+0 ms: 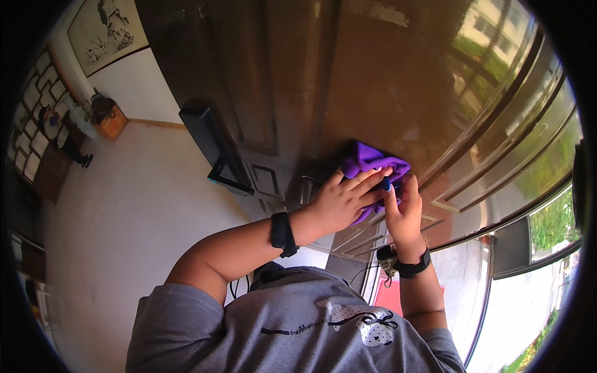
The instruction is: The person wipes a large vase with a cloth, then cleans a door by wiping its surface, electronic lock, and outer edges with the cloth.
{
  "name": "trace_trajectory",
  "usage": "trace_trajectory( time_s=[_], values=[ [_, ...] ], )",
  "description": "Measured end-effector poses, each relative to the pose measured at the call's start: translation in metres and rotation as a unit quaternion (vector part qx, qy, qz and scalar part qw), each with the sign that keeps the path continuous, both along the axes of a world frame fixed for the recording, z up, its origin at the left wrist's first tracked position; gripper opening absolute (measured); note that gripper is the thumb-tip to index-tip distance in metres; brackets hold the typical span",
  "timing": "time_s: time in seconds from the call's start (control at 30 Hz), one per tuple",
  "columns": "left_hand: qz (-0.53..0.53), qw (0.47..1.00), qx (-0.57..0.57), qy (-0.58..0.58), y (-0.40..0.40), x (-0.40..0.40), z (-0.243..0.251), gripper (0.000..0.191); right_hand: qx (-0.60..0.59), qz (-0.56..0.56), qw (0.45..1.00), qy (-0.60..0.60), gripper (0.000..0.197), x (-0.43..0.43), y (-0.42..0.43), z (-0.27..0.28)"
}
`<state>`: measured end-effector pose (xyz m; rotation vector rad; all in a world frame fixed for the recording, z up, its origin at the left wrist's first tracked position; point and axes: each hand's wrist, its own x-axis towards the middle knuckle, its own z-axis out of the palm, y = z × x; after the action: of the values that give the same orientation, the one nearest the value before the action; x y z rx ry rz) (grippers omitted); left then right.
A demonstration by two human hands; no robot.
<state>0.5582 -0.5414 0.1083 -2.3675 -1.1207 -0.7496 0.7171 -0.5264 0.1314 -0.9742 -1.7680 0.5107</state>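
Observation:
A purple cloth (375, 158) lies bunched against the dark brown panelled door (289, 84). My left hand (350, 193) is spread with its fingers on the cloth, pressing it to the door's surface. Close on its right, my right hand (403, 205) pinches part of the cloth between thumb and fingers, over something dark and mostly hidden. Both wrists wear black straps. To the left, a black door lock with a lever handle (228, 179) stands out from the door's edge.
Pale floor (140, 200) stretches to the left. Farther back are another person (60, 135), an orange-brown box (111, 122), a shelf unit (35, 121) and a framed picture (109, 35). A red mat (389, 293) lies at the doorway below right. Glazing (552, 224) curves along the right.

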Motion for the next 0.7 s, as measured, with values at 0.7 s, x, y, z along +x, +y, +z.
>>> trace_trajectory(
  time_s=[0.7],
  values=[
    [0.022, 1.000, 0.016, 0.013, -0.015, -0.112, -0.021, 0.048, 0.006, 0.020, 0.997, -0.079, 0.012, -0.097, -0.007, 0.018]
  ],
)
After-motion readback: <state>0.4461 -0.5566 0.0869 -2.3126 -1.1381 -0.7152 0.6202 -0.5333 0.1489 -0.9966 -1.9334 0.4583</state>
